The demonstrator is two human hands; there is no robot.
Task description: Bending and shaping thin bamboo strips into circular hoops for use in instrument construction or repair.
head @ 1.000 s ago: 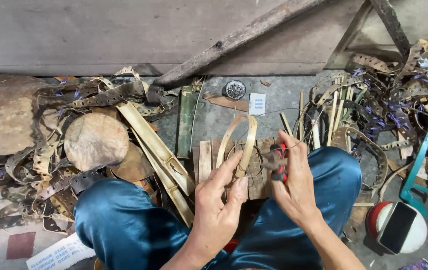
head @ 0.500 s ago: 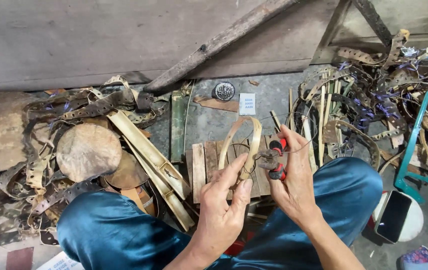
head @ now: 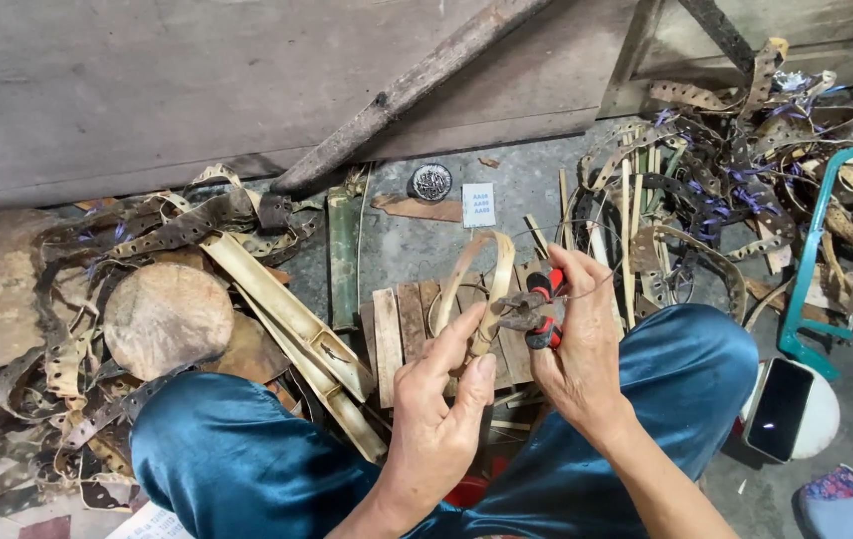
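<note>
Bent bamboo strip (head: 476, 284): pinched at its crossing by the left hand (head: 436, 419) so the loop is kept shut, above the knees. Red-handled pliers (head: 536, 304): gripped closed in the right hand (head: 581, 359), nose set at that crossing. Wooden slats (head: 397, 324): laid beneath, on the concrete floor (head: 526, 190).

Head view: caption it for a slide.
Left hand holds a bent bamboo strip; right hand works red-handled pliers on it.
</note>
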